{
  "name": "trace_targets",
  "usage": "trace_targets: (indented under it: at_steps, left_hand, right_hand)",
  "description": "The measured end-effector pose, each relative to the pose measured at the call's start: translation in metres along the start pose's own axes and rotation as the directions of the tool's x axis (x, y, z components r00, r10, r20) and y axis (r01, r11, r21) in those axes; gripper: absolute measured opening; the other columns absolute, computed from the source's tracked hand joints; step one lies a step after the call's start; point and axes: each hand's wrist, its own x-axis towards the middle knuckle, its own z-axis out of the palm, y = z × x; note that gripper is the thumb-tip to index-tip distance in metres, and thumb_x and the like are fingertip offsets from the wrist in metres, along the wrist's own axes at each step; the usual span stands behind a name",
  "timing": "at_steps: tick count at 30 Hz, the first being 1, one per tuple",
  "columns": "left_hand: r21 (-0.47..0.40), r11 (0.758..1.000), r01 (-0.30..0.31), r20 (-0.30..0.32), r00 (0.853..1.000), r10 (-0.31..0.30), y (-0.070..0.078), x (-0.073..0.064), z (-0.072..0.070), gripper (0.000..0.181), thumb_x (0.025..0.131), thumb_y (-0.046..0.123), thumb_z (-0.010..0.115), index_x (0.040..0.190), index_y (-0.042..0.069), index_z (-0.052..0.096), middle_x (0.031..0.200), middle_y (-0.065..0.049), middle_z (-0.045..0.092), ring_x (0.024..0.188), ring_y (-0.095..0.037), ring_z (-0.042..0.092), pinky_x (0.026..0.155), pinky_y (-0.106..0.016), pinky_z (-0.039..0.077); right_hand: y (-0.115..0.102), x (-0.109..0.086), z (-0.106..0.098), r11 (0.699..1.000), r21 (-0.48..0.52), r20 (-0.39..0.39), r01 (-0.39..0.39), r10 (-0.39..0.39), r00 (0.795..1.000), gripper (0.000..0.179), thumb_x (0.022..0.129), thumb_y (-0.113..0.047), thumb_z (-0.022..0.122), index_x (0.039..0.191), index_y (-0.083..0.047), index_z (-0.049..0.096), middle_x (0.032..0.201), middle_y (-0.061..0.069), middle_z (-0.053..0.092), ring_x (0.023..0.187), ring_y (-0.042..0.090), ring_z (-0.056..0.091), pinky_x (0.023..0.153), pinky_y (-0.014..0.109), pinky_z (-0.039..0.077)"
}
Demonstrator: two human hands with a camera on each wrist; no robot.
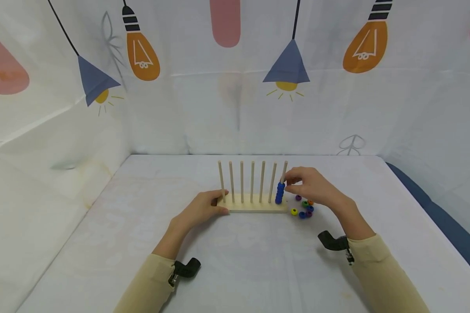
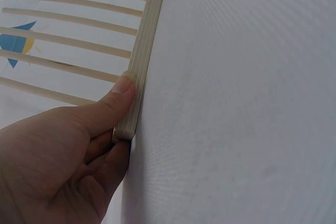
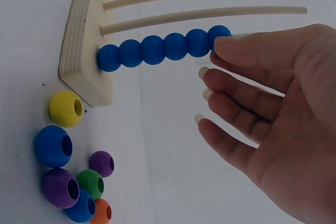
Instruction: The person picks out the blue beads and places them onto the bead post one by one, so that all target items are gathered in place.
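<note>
A pale wooden base [image 1: 254, 208] with a row of upright pegs [image 1: 241, 180] stands on the table. My left hand [image 1: 203, 208] grips the base's left end, thumb along its front in the left wrist view. Several blue beads [image 3: 153, 50] are stacked on the rightmost peg, touching one another down to the base. My right hand [image 1: 313, 187] pinches the topmost blue bead [image 3: 218, 32] between thumb and index finger, around the peg. Its other fingers [image 3: 236, 95] hang loosely bent below. No beads show on the other pegs.
Loose beads lie on the white table [image 1: 239, 261] beside the base's right end: a yellow bead [image 3: 65, 108], two blue, two purple, a green bead [image 3: 91, 184] and an orange bead [image 3: 102, 212]. A patterned white curtain [image 1: 203, 104] hangs behind.
</note>
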Motion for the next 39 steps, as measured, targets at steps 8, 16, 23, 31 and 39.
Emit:
trace_targets:
  at_steps: [8,16,23,31,39]
  left_hand:
    - [-0.027,1.0,-0.002,-0.001,1.0,0.002,0.002,-0.002,-0.001,0.062,0.086,0.034,0.077,0.143,0.019,0.055,0.149,-0.003,0.053,0.142,-0.022,0.045,0.117,-0.044,0.037]
    - [-0.019,1.0,-0.017,0.001,1.0,0.017,0.001,-0.001,-0.001,0.061,0.086,0.034,0.077,0.142,0.018,0.056,0.148,-0.003,0.054,0.141,-0.022,0.046,0.116,-0.044,0.038]
    - [0.001,1.0,-0.006,0.0,1.0,0.006,0.001,0.0,-0.001,0.062,0.086,0.033,0.077,0.142,0.018,0.056,0.148,-0.002,0.054,0.141,-0.021,0.045,0.117,-0.043,0.038]
    - [-0.006,1.0,-0.014,-0.001,1.0,0.014,0.0,0.0,0.0,0.062,0.086,0.033,0.077,0.143,0.017,0.056,0.148,-0.003,0.054,0.14,-0.021,0.047,0.116,-0.043,0.039]
    - [0.004,1.0,-0.01,0.0,1.0,0.01,0.001,-0.001,-0.002,0.062,0.087,0.034,0.077,0.143,0.017,0.055,0.148,0.0,0.054,0.143,-0.021,0.044,0.117,-0.044,0.037]
  right_hand:
    - [0.003,-0.004,-0.002,1.0,-0.014,0.014,0.004,-0.004,1.0,0.024,0.092,-0.011,0.068,0.115,-0.007,0.071,0.111,0.014,0.07,0.104,0.028,0.065,0.091,0.051,0.055]
    - [0.008,-0.007,-0.001,0.999,-0.021,0.032,-0.029,0.03,0.999,0.024,0.092,-0.01,0.068,0.115,-0.006,0.071,0.111,0.014,0.07,0.105,0.028,0.065,0.091,0.049,0.056]
    - [0.012,-0.011,-0.005,0.999,-0.021,0.057,-0.033,0.034,0.998,0.024,0.093,-0.008,0.065,0.116,-0.003,0.07,0.111,0.015,0.07,0.104,0.028,0.064,0.092,0.051,0.055]
    - [0.023,-0.015,-0.014,0.998,0.043,0.168,-0.055,0.047,0.985,0.024,0.093,-0.005,0.063,0.116,-0.004,0.07,0.115,0.014,0.071,0.11,0.029,0.064,0.095,0.052,0.054]
    - [0.038,-0.019,-0.019,0.986,0.094,0.265,-0.139,0.11,0.958,0.022,0.091,-0.003,0.062,0.109,-0.008,0.075,0.114,0.011,0.073,0.112,0.029,0.063,0.092,0.048,0.055]
